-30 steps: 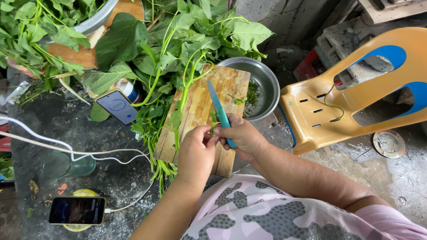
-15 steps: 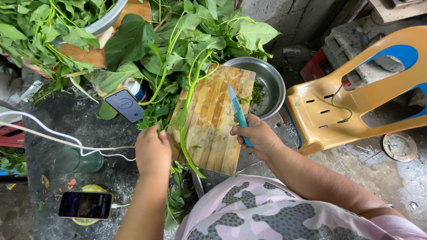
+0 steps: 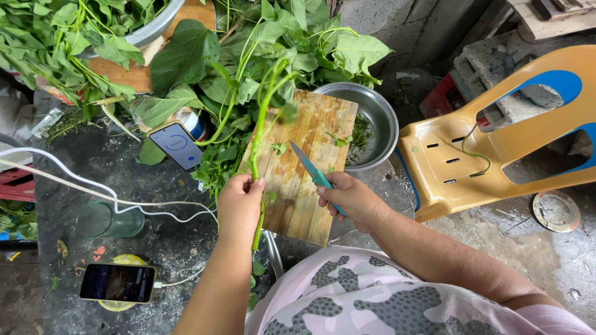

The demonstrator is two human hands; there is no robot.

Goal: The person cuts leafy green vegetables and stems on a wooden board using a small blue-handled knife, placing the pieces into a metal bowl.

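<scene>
While the left hand (image 3: 239, 208) pinches a long green stem (image 3: 261, 133) over the wooden cutting board (image 3: 304, 167), centre frame | right hand (image 3: 347, 195) fingers wrapped on a teal knife (image 3: 313, 174) | few cut bits in the steel bowl (image 3: 375, 121), upper right | leafy pile (image 3: 248, 49) uncut, most work left.

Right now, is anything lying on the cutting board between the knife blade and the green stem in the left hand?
Nothing visible does. The knife points across bare cutting board toward the stem that the left hand grips; only small leaf scraps lie nearby.
</scene>
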